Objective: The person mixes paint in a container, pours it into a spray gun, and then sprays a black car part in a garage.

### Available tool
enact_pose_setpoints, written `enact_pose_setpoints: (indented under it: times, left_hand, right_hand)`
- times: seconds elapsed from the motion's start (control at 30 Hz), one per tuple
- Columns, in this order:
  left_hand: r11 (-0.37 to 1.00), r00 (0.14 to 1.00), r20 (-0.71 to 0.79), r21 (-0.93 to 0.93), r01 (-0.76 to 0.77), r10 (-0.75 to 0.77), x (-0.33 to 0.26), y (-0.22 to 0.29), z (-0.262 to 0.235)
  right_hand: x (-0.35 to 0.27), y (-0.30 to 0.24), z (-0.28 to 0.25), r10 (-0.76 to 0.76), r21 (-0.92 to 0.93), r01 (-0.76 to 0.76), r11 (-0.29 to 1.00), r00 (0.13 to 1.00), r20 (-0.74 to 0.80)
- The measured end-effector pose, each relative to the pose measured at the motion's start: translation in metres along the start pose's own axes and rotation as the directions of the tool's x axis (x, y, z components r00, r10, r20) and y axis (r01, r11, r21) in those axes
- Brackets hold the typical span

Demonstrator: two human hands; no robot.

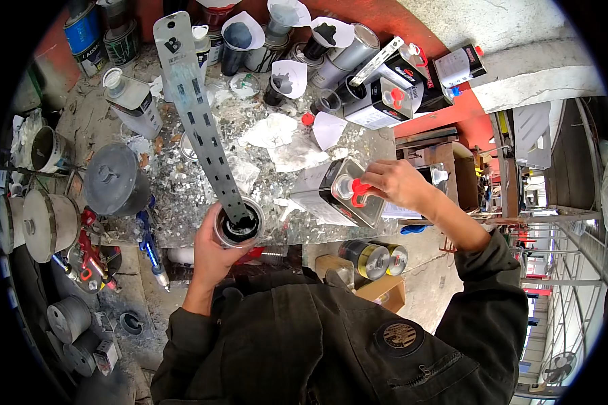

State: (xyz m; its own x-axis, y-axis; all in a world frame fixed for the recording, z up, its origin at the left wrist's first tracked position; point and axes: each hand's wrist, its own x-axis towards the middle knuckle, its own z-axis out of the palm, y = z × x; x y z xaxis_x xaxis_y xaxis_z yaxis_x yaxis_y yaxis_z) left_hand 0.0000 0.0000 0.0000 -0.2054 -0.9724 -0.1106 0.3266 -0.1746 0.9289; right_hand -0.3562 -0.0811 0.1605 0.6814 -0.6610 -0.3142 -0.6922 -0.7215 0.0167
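My left hand (208,248) is wrapped round a clear plastic cup (260,223) at the bench's front edge. Black liquid coats the inside of the cup, and a long slotted metal mixing stick (206,125) stands tilted in it, leaning away to the upper left. To the right, a square metal can (317,192) stands on the bench. The fingers of my right hand (397,183) are closed on the red cap (362,192) beside the can's pale spout. My fingertips partly hide the cap, so I cannot tell whether it is loose.
Paint cups with paper filters (290,79) and several solvent cans (378,104) line the bench's back. Crumpled white paper (270,131) lies mid-bench. Left are a lidded grey pot (115,179) and spray guns with blue (148,246) and red (91,246) parts. Below stand yellow-black tins (368,260).
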Motion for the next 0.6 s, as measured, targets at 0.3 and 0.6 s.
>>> enact_pose_setpoints:
  times: [0.3,0.6]
  left_hand:
    - [1.000,1.000,0.025,-0.031,-0.007,0.008,0.002,-0.001,0.000]
    - [0.997,1.000,-0.013,-0.075,0.000,-0.001,0.001,0.002,0.004]
  right_hand:
    - [0.009,-0.002,0.006,-0.016,-0.039,0.017,0.999,1.000,0.024]
    - [0.017,-0.017,0.002,0.707,0.608,-0.753,0.252,0.572,0.417]
